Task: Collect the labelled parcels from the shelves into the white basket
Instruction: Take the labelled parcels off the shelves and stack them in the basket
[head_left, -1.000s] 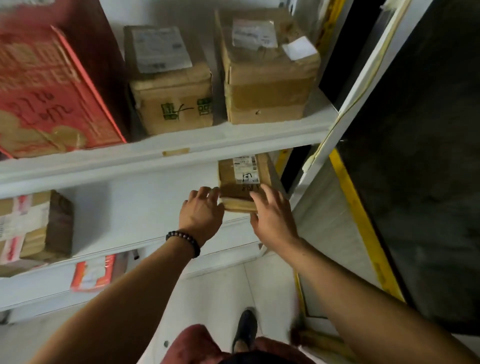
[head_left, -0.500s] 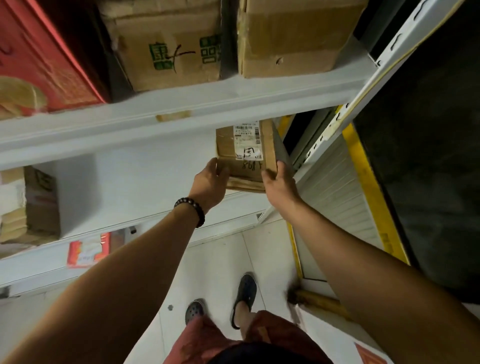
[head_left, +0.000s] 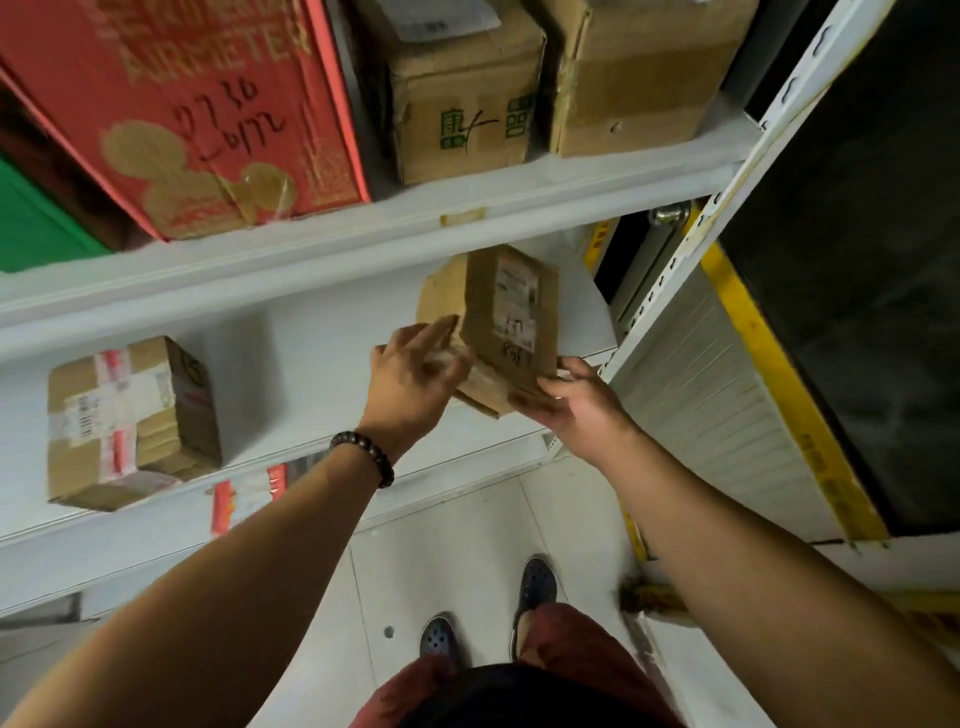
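A small brown cardboard parcel (head_left: 498, 322) with a white label and handwriting is tilted up off the middle shelf (head_left: 322, 332), at the shelf's right end. My left hand (head_left: 415, 374), a bead bracelet on its wrist, presses fairly straight fingers against the parcel's left side; the hand is blurred. My right hand (head_left: 571, 400) grips the parcel's lower right corner, with its thumb on the near edge. The white basket is not in view.
A taped, labelled box (head_left: 130, 421) sits left on the same shelf. On the upper shelf (head_left: 311, 244) stand a red box (head_left: 182, 114) and two brown boxes (head_left: 462, 104), (head_left: 639, 73). A red-white packet (head_left: 249, 493) lies below. The white shelf post (head_left: 691, 249) is right.
Both hands took hold of the parcel, pulled it forward off the shelf and tipped it up, so its labelled face is turned toward me. The view has shifted upward.
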